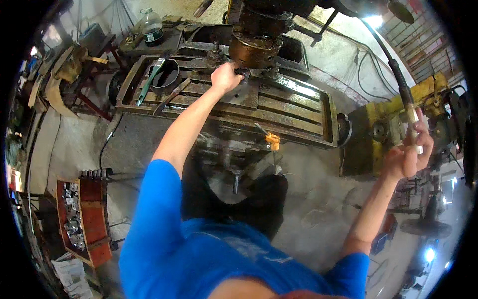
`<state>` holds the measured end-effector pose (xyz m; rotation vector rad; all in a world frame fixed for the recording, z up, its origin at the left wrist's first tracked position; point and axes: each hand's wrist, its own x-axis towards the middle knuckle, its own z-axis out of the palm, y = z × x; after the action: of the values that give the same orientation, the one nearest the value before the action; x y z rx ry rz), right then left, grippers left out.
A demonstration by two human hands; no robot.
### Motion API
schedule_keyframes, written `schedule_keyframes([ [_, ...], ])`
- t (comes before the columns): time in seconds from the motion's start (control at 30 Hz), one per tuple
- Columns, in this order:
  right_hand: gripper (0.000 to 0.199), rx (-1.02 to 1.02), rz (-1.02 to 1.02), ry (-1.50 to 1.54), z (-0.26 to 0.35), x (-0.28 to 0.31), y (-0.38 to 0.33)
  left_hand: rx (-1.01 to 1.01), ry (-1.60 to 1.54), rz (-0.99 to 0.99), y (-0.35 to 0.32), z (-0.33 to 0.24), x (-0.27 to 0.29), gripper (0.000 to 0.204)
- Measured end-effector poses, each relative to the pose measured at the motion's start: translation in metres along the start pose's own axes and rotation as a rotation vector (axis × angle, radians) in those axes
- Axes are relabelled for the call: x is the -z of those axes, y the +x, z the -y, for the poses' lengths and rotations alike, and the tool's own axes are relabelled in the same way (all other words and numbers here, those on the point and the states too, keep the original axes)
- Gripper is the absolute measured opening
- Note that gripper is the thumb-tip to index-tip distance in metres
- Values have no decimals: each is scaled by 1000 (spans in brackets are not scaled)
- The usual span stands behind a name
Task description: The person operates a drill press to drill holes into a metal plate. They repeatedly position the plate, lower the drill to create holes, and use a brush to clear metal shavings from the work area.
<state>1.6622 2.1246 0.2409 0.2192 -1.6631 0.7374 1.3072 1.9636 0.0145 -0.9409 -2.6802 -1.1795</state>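
My left hand (226, 78) is closed at a small dark metal part (243, 74) just under the brown, oily spindle head (255, 49) of a machine. Most of that part is hidden by my fingers. Below it lies the slotted metal machine table (291, 110), wet with oil. Out to the right, my right hand (409, 152) is wrapped round the pale grip of a long dark lever (401, 82) that slants down from the upper right. Left of my left hand, a round can (166, 78) stands on the table with a green-handled brush (149, 82) leaning across it.
A dark stick-like tool (172, 97) lies beside the can. An orange piece (272, 141) sits at the table's front edge. A clear bottle (151, 28) stands behind at left. On the lower left is a red box (96, 224) of metal parts. Yellow machinery (366, 124) stands at right.
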Motion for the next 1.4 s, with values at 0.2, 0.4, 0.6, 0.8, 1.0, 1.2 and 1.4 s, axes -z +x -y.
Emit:
schedule_keyframes([
  [0.2,21,-11,4,-36,6,-5,11,17,-7,38,2,4,0,38],
  [0.4,22,-22,-76,8,0,-12,-10,-47,38,12,3,2,-1,35],
  [0.6,21,-22,-93,36,3,-19,-10,20,-335,217,-6,13,21,36],
  [0.8,17,-22,-100,35,8,-17,-9,-71,-435,276,-56,13,69,33],
  [1.0,24,-25,-123,67,0,-21,-16,40,-421,366,-119,30,118,31],
  [1.2,23,-18,-124,120,-3,-22,-25,172,-465,346,-167,65,153,31],
  [1.4,15,-21,-152,115,-12,-20,-36,289,-428,220,-204,93,213,28],
])
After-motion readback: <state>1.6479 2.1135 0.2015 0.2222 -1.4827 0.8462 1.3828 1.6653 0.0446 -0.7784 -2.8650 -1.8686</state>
